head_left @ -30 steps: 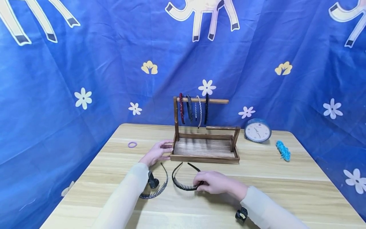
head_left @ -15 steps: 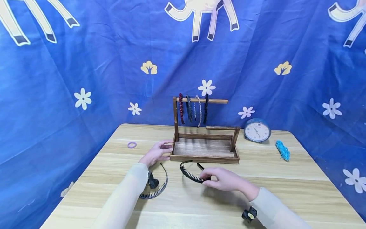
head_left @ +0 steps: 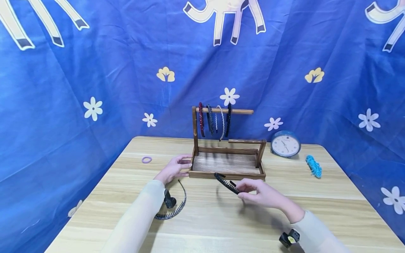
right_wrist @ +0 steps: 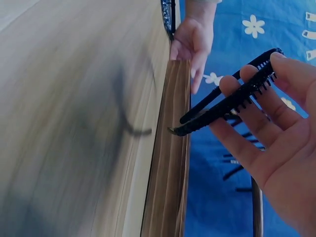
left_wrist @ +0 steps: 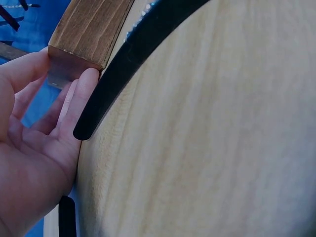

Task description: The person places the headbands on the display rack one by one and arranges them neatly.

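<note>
My right hand (head_left: pixel 264 194) pinches one end of a black toothed headband (head_left: pixel 226 182), held above the table in front of the wooden stand (head_left: pixel 226 175). The right wrist view shows thumb and fingers on this headband (right_wrist: pixel 224 104), its teeth visible. My left hand (head_left: pixel 172 169) rests against the stand's left end with extended fingers; in the left wrist view they touch the wooden corner (left_wrist: pixel 79 39). Below my left wrist a glittery dark toothed headband (head_left: pixel 178 209) lies on the table, partly hidden by the sleeve.
From the stand's upper rod (head_left: pixel 242 111) hang red (head_left: pixel 201 121), grey-blue, white (head_left: pixel 222 124) and black headbands. A lower rod (head_left: pixel 243 141) stands at its right. A clock (head_left: pixel 285 144), a blue yarn bundle (head_left: pixel 313 166) and a purple ring (head_left: pixel 146 160) are also on the table.
My right hand has lifted the black headband off the table and moved it right and toward the stand, tilting it. My left hand has stayed at the stand's end.
</note>
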{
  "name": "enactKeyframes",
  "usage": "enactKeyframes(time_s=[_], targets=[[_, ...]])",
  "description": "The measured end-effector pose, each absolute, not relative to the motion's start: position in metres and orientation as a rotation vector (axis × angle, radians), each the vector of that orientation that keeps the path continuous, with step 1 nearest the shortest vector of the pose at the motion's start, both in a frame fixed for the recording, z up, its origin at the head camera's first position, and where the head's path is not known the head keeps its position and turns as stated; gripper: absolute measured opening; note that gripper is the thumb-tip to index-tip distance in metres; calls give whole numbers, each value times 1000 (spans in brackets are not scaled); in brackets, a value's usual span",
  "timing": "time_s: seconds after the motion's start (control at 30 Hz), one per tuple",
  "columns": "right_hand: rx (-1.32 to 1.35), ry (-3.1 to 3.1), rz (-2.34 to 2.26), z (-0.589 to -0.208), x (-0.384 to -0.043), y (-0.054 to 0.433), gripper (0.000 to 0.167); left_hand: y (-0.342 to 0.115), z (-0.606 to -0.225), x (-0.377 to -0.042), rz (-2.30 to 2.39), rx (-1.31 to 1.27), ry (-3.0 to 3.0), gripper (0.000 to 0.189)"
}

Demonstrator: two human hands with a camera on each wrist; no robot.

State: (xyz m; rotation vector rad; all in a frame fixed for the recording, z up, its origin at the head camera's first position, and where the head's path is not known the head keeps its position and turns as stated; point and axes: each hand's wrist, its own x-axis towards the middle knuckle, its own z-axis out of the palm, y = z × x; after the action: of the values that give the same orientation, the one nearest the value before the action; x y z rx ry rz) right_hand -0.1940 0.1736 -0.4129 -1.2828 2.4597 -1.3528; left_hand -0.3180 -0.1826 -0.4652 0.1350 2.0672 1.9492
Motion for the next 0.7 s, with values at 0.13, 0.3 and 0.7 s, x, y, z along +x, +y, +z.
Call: enactKeyframes(time_s=[0.13,0.3,0.7], targets=[[-1192,2428,-1439,-411,-191,185,19,-182,-464,-317,1952,129,2065,53],[-1115,2395,-1537,-409,-187,203,20,-182,-463,-316,1951,135,2065,53],[-997,2483,-1689,-406,-180,257,21,-182,-463,-317,1958,142,2067,54]])
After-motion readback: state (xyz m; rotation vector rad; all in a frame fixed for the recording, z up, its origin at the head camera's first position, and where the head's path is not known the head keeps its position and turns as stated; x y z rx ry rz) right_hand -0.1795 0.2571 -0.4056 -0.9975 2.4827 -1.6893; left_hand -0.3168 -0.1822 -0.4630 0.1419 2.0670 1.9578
